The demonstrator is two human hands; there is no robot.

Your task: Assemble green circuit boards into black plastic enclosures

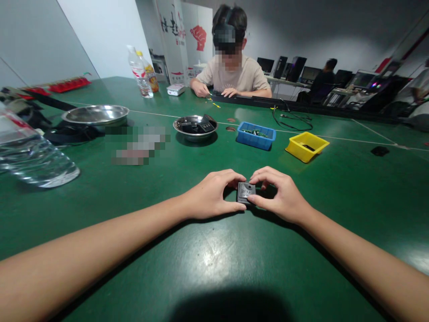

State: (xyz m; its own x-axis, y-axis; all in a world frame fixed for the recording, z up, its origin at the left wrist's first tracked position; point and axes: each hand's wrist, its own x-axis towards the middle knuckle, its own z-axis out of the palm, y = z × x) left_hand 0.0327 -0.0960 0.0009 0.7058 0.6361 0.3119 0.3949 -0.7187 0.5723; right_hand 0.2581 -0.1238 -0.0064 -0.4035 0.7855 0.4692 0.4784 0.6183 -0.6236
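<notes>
A small black square plastic case (246, 191) lies on the green table (208, 250) in front of me, raised marks on its top face. My left hand (217, 194) grips it from the left, thumb at the near edge and fingers at the far one. From the right, my right hand (283, 197) holds the same case, its thumb pressing on the near right corner. The fingertips at the far side are partly hidden. Beyond my hands stand a metal bowl (181, 133) of black plastic parts, a blue bin (256, 142) with green circuit boards, and a yellow bin (303, 154) with a dark piece inside.
A large water bottle (40, 154) lies at the left, near a wide metal dish (97, 114). Two bottles and a white box (176, 90) stand farther back. A black cable (291, 118) and a dark object (380, 151) lie rightward. Another person (234, 71) works across the table.
</notes>
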